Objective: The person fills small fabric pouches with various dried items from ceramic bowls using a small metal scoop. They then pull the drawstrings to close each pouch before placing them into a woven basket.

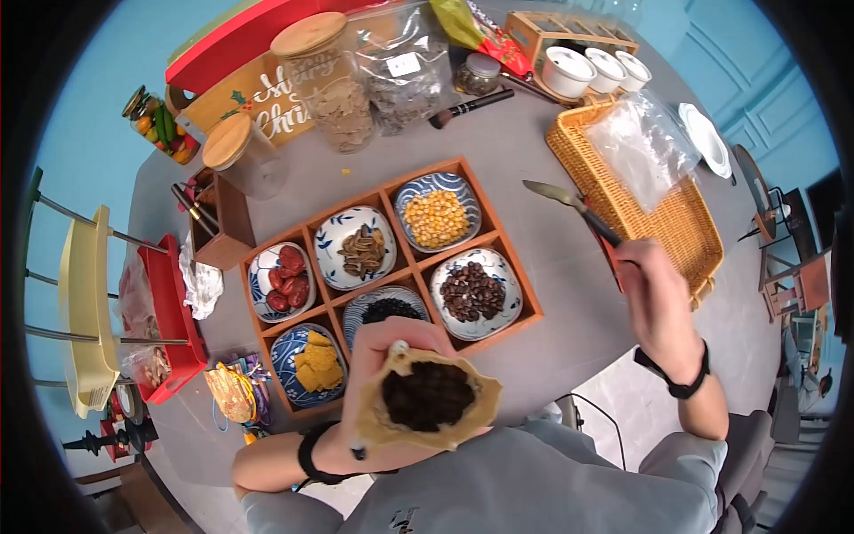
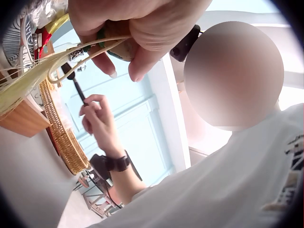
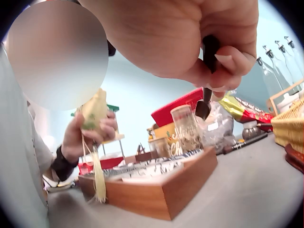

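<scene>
My left hand (image 1: 391,335) grips a beige cloth pouch (image 1: 485,394), its mouth turned up and dark brown contents showing inside. A pale tassel (image 3: 99,180) hangs from the pouch in the right wrist view. Out to the right, my right hand (image 1: 656,298) holds a small trowel (image 1: 558,193) by its black handle, blade over the table. A wooden tray (image 1: 525,283) lies beyond the pouch, holding bowls of coffee beans (image 1: 473,292), corn kernels (image 1: 436,218), red dates (image 1: 288,278), brown dried pieces (image 1: 363,252) and yellow chunks (image 1: 318,363). The pouch hand partly covers a bowl of black bits (image 1: 391,310).
A wicker basket (image 1: 705,238) with a clear plastic bag (image 1: 642,147) stands at right. Lidded glass jars (image 1: 342,111), a bag of dried stuff (image 1: 405,80) and a black brush (image 1: 476,107) are at the back. A wooden box (image 1: 222,227) sits left of the tray.
</scene>
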